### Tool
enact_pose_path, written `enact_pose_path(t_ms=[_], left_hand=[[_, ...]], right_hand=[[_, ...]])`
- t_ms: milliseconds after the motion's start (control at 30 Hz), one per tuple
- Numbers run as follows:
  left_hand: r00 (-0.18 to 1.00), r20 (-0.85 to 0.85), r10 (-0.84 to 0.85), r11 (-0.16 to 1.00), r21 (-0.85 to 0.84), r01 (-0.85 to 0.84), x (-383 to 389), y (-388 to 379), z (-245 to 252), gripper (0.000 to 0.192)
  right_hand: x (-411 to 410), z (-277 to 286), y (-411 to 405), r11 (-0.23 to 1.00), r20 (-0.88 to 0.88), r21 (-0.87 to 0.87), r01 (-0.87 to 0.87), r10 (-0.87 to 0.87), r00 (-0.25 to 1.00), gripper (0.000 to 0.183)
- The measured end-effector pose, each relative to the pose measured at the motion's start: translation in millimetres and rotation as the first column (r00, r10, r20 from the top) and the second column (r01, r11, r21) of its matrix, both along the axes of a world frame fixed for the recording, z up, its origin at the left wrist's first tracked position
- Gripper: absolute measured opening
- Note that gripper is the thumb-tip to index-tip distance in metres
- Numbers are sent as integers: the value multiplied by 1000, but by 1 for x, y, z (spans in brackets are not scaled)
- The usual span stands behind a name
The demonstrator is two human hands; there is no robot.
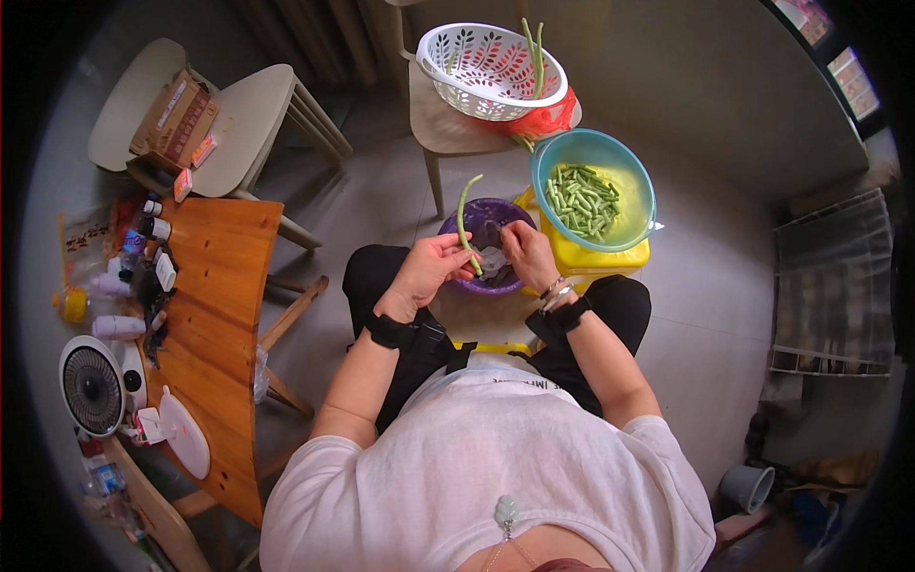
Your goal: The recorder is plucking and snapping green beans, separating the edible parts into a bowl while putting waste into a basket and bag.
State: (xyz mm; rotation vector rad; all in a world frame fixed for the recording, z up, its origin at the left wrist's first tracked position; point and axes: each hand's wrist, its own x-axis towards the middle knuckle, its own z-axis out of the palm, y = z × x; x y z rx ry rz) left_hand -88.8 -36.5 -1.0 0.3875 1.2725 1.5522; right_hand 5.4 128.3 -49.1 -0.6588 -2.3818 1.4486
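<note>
My left hand (437, 266) holds a long green bean (462, 214) near its lower end, and the bean curves upward. Close to its right, my right hand (529, 252) has its fingers bent together above a purple plastic basin (500, 287); whether they pinch anything is too small to tell. Pale, translucent material, perhaps a plastic bag, lies inside the basin. A teal plastic basin (645, 187) holds many short cut pieces of green bean (582, 201) and rests on a yellow plastic stool (607, 262). Behind, a white perforated colander (493, 111) contains a few long beans (535, 61).
The colander stands on a beige chair (457, 139) beside a red plastic bag (554, 118). To the left is a wooden table (221, 300) with bottles and a small fan (91, 386). Another chair (250, 107) bears a cardboard box (175, 118). A grey bucket (747, 487) is at the lower right.
</note>
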Motion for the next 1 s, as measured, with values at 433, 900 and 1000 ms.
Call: enact_pose_path(t_ms=[433,900,1000], left_hand=[[973,-38,229,972,-45,-230,-18,20,-34,33],[934,-123,335,939,-35,-341,-17,31,-43,25],[944,-56,326,945,16,-325,-15,30,-38,22]], right_hand=[[-27,-18,10,996,129,52,-71,64,990,11],[-21,-24,8,882,22,-470,1,11,1000,11],[-21,-46,19,796,-203,597,100,30,979,15]])
